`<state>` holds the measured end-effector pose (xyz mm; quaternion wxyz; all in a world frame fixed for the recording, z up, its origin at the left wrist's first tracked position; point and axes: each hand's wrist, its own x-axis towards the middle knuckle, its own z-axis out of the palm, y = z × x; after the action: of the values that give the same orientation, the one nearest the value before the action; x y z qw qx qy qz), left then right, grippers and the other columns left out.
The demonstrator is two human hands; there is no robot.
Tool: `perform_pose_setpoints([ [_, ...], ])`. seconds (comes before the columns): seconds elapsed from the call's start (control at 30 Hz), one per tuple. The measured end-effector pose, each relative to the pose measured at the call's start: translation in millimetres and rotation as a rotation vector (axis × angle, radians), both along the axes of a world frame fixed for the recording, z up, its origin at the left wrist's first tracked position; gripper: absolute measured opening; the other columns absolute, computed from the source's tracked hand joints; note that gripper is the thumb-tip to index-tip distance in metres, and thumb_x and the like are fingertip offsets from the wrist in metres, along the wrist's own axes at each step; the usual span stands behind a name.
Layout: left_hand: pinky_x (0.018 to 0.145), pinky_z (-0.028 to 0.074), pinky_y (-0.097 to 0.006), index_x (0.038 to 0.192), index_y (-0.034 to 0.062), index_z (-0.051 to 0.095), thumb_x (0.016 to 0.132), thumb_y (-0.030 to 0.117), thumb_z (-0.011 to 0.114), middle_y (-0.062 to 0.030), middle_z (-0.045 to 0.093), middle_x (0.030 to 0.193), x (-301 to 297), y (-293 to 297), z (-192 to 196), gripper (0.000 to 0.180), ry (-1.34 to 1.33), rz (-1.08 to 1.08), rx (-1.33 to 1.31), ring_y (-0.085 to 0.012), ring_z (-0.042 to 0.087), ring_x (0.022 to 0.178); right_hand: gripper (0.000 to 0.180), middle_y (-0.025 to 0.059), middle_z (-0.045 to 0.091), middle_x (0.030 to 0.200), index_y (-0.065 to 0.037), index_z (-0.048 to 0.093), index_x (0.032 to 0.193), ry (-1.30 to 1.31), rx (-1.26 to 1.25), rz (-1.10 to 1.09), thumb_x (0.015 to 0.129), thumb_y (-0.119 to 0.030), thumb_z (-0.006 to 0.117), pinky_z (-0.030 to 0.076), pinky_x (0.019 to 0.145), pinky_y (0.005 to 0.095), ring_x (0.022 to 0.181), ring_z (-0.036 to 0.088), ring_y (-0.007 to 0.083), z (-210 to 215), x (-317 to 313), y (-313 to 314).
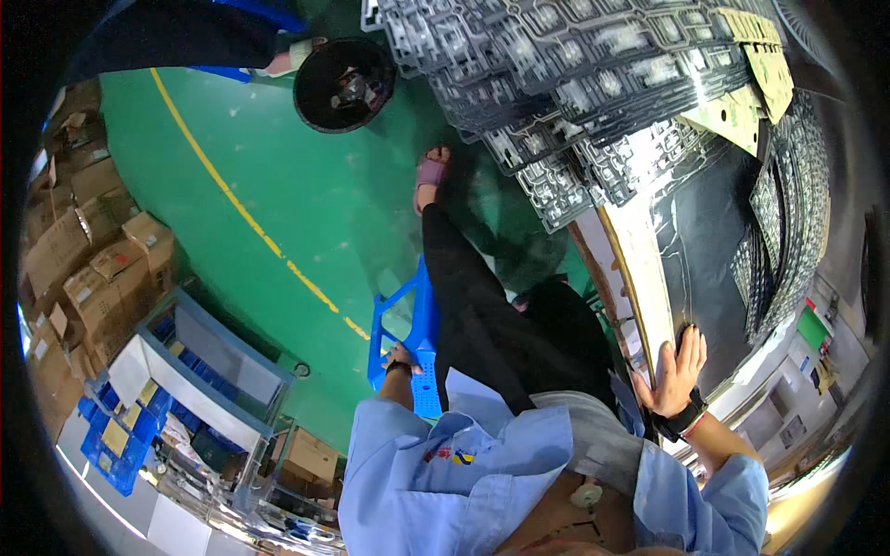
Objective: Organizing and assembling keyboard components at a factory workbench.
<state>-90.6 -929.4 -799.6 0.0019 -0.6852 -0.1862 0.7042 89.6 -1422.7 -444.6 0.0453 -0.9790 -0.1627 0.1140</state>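
Note:
My left hand [400, 359] is down at my side, its fingers closed on the edge of a blue plastic stool [425, 320]. My right hand [680, 372] lies spread on the edge of the worktable, fingers stretched over the black tabletop [709, 232] and nothing in them. Beyond it on the table is a large heap of flat dark lattice-like sheets [575, 65] with shiny, pale patches. A second curved stack of similar sheets [788, 213] stands at the right. Yellowish punched sheets [732, 116] lie among the heap.
A black bin [345, 85] with scraps stands on the green floor [232, 157], near another person's foot [286, 60]. Cardboard boxes [93, 269] are piled at the left. A grey-framed cart [209, 357] and blue crates [125, 440] stand at the lower left.

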Motion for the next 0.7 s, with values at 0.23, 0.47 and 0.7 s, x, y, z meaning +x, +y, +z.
perform_pose_setpoints([
  [0.23, 0.091, 0.047, -0.048, 0.129, 0.0064, 0.036, 0.053, 0.031, 0.087, -0.0212, 0.051, 0.123, 34, -24, -15, 0.095, -0.082, 0.045, -0.301, -0.0388, 0.052, 0.114, 0.074, 0.0317, 0.038, 0.132, -0.009, 0.046, 0.125, -0.038, 0.058, -0.019, 0.068, -0.047, 0.072, 0.026, 0.1, 0.0578, 0.12, 0.039, 0.0465, 0, 0, 1],
  [0.47, 0.091, 0.047, -0.047, 0.127, 0.0054, 0.039, 0.059, 0.028, 0.083, -0.0209, 0.052, 0.12, 166, -99, 26, 0.084, -0.504, 0.305, -0.541, -0.0384, 0.052, 0.112, 0.062, 0.0191, 0.049, 0.128, -0.017, 0.056, 0.123, 0.016, 0.115, -0.07, 0.072, -0.051, 0.068, 0.031, 0.102, 0.0464, 0.119, 0.046, 0.0327, 20, 22, 4],
  [0.7, 0.09, 0.048, -0.047, 0.124, 0.0042, 0.042, 0.067, 0.024, 0.078, -0.0206, 0.054, 0.117, 309, -143, 73, 0.071, -0.908, 0.688, -0.947, -0.0379, 0.053, 0.111, 0.063, 0.0132, 0.042, 0.138, -0.018, 0.045, 0.134, -0.036, 0.241, -0.092, 0.082, -0.051, 0.057, 0.028, 0.106, 0.0407, 0.127, 0.041, 0.0271, 32, 15, -4],
])
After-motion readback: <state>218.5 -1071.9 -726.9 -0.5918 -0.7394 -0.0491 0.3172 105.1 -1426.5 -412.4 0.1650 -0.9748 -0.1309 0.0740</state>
